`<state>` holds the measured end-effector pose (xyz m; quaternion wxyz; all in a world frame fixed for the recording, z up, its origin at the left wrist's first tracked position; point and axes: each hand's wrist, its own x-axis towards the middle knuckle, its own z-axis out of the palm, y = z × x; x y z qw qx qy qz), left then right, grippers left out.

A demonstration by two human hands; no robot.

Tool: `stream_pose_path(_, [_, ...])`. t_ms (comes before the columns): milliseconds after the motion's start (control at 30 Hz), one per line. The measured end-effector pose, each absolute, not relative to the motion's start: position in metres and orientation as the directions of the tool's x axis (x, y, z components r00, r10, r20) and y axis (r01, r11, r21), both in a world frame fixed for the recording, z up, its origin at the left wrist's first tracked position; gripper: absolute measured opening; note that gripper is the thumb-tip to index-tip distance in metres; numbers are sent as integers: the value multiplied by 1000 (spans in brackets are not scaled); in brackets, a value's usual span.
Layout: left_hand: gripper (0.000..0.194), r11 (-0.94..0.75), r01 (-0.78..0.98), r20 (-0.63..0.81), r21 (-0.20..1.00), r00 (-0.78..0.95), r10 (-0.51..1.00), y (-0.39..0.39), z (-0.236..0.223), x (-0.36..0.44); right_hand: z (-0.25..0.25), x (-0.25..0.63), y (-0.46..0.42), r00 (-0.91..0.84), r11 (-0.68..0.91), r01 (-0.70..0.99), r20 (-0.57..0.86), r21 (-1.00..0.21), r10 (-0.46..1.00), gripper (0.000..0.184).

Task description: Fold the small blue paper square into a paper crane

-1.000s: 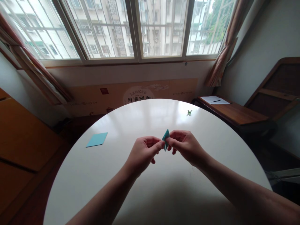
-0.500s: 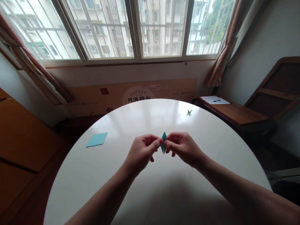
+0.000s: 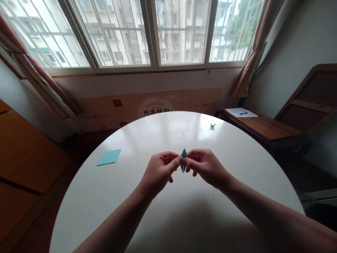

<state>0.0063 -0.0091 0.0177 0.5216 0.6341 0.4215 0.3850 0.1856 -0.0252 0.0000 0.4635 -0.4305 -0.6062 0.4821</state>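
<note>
A small folded teal paper [image 3: 183, 153], shaped like a narrow diamond with a split lower point, is held upright above the table. My left hand [image 3: 162, 169] pinches its left side between thumb and fingers. On the right side, my right hand [image 3: 205, 164] grips it the same way, and the two thumb tips nearly meet across its front. The fingertips behind the paper are partly hidden. To the left on the table lies a flat stack or sheet of light blue square paper [image 3: 108, 157]. Farther back on the right stands a small green folded paper crane [image 3: 212, 127].
The round white table [image 3: 105, 211] fills the foreground. Behind it, a printed cardboard panel [image 3: 181, 102] leans below the barred window. At the right, a wooden bench-like surface [image 3: 279, 126] holds white paper [image 3: 237, 111] and a dark pen [image 3: 243, 113].
Over the first half second both hands shifted slightly left and the folded paper turned more upright, its front facing me. Since then they have stayed almost still.
</note>
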Motion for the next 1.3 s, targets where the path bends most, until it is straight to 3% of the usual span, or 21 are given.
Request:
stream_pose_path(267, [26,-164,173,108,971,292,950,-11,16,10,-5,186,-24,-198,146,16,140,-989,970,28])
stream_pose_path(533, [26,-91,176,28,980,332,943,-10,14,8,-5,185,-23,-168,155,-22,156,-988,973,26])
stream_pose_path(733, [19,-133,228,50,965,337,940,-10,12,8,-7,183,-23,-167,134,-23,136,-991,977,24])
stream_pose_path(1100, [24,-132,293,3,947,402,916,-10,20,5,-7,185,-22,-175,117,-28,120,-993,977,24])
stream_pose_path(1300, [26,-36,286,-84,958,398,913,-7,23,3,-6,186,-21,-165,81,1,80,-997,983,25])
